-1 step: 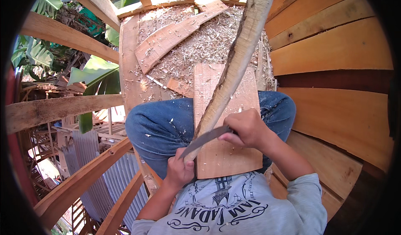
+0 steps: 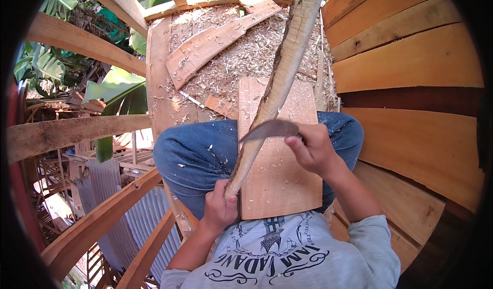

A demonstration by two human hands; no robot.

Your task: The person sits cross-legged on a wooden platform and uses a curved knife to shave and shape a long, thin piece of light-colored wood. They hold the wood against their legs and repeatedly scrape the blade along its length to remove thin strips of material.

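A long, rough wooden stick (image 2: 288, 65) with dark bark along one edge slants from near my lap up to the far right. My left hand (image 2: 221, 207) is closed round its near end. My right hand (image 2: 316, 148) grips a knife with a broad, curved dark blade (image 2: 269, 130); the fingers hide most of its handle. The blade lies across the stick, a little above its lower third. Beneath the stick, a flat wooden board (image 2: 280, 196) rests over my lap between my knees, with a few shavings on it.
Wood shavings (image 2: 231, 58) cover the floor ahead, where a long cut plank (image 2: 205, 50) and a small wood scrap (image 2: 221, 107) lie. A plank wall (image 2: 405, 58) stands close on the right. Open wooden rails (image 2: 77, 135) run along the left, with corrugated sheets (image 2: 154, 222) below.
The knife has moved up the stick, away from my left hand, and its blade has turned. The stick's far end has shifted left. My left hand keeps its grip.
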